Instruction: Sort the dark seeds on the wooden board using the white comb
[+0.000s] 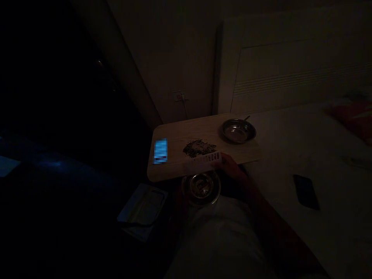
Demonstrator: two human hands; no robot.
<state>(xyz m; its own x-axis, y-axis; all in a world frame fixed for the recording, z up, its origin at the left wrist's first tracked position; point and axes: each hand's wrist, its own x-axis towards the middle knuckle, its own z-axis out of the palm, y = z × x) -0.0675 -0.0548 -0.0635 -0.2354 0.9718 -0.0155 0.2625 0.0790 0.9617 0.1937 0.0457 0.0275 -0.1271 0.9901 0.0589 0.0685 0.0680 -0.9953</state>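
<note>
My right hand is closed on the end of a pale plastic piece with a row of slots, whose exact kind I cannot make out. This piece lies along the front edge of a small wooden table, close to a spread of small dark grains or seeds. Below the edge, in front of my body, is a round metal bowl with some dark bits inside. At its left rim my left hand grips it, mostly lost in shadow.
A second metal bowl with a spoon handle stands at the table's back right. A lit phone screen is at the left. A dark phone lies on the bed. A pale box sits low left.
</note>
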